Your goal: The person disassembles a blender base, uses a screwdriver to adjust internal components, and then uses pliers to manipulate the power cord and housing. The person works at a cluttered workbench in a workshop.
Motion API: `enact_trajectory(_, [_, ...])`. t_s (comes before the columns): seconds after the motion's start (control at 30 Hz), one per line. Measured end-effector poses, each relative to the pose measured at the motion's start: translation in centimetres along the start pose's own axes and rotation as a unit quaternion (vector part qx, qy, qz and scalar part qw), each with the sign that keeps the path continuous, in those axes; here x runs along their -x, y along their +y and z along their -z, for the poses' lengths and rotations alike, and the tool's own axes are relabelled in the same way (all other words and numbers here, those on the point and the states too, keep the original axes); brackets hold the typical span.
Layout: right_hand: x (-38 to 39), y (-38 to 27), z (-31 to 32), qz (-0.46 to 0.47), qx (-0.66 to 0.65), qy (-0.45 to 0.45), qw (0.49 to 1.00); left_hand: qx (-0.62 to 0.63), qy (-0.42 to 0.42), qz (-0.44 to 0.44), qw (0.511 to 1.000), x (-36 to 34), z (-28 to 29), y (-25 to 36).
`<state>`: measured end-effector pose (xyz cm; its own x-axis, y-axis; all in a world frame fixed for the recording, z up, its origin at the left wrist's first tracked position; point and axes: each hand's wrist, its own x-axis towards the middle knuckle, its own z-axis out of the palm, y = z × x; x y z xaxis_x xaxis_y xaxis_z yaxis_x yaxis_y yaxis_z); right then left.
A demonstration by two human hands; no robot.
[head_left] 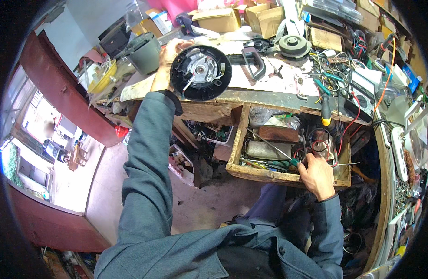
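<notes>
My left hand (pixel 166 60) grips a round black appliance base (pixel 200 72) at the workbench's front, its open underside with metal fittings facing me; some of my fingers are hidden behind it. My right hand (pixel 316 174) is closed on the green handle of a long screwdriver (pixel 281 151) in an open wooden drawer (pixel 237 165). Around it in the drawer lie a brown block (pixel 278 134), a pale cylindrical item (pixel 268 151), red wire and other tools.
On the workbench (pixel 144 90) are a grey pot (pixel 144 53), a yellow basin (pixel 102 76), cardboard boxes (pixel 216 21), a grey round part (pixel 293 46), tangled wires and a meter (pixel 362 93). Clutter lines the right side. A doorway stands at the left.
</notes>
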<state>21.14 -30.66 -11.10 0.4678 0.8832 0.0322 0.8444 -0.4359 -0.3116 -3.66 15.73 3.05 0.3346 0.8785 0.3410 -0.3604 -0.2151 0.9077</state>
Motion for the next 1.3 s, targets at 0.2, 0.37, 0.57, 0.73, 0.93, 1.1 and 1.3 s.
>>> enact_trajectory(0.2, [0.0, -0.3, 0.2, -0.013, 0.011, -0.012, 1.0, -0.001, 0.002, 0.005, 1.0, 0.3, 0.3, 0.0])
enact_trajectory(0.37, [0.1, -0.1, -0.1, 0.002, 0.012, -0.004, 1.0, -0.005, 0.003, 0.007, 1.0, 0.8, 0.6, 0.0])
enact_trajectory(0.57, [0.2, -0.2, 0.0, 0.0, 0.014, 0.0, 1.0, -0.007, -0.001, 0.012, 1.0, 0.6, 0.7, -0.3])
enact_trajectory(0.73, [0.2, -0.1, -0.1, 0.004, 0.013, -0.004, 1.0, -0.011, -0.002, 0.009, 1.0, 0.1, 0.4, -0.3])
enact_trajectory(0.93, [0.2, -0.1, -0.1, 0.007, 0.018, 0.0, 1.0, -0.014, -0.007, 0.008, 1.0, -0.3, -0.1, -0.3])
enact_trajectory(1.1, [0.3, -0.1, -0.2, 0.011, 0.015, 0.006, 1.0, -0.014, -0.006, 0.011, 1.0, 0.2, 0.2, -0.4])
enact_trajectory(1.3, [0.3, -0.2, 0.0, 0.009, 0.014, 0.005, 1.0, -0.009, -0.007, 0.003, 1.0, -0.4, 0.0, -0.3])
